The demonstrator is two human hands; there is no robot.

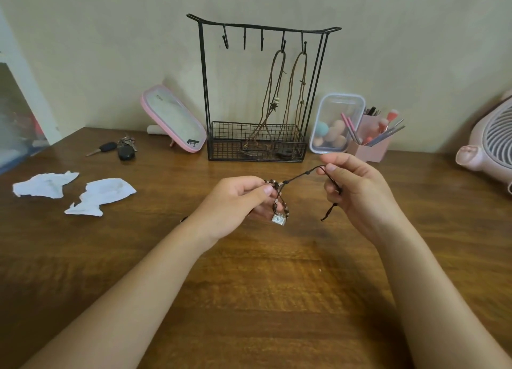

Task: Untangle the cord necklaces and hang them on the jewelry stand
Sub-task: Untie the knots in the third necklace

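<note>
Above the brown wooden table (249, 299), the left hand (235, 202) and right hand (357, 188) are pinching a dark beaded cord necklace (302, 175); gently easing loops apart should prevent tightening before the black wire jewelry stand (260, 91).

A wooden table (249, 299) is carrying a black wire jewelry stand (230, 144) near its back edge. Left of the stand, a pink mirror (174, 119) is leaning, with keys (122, 148) and two crumpled tissues (45, 184) lying farther left. Right of the stand, a clear box (336, 122), a pink brush cup (371, 147) and what may be a pink fan (487, 141) are standing.
</note>
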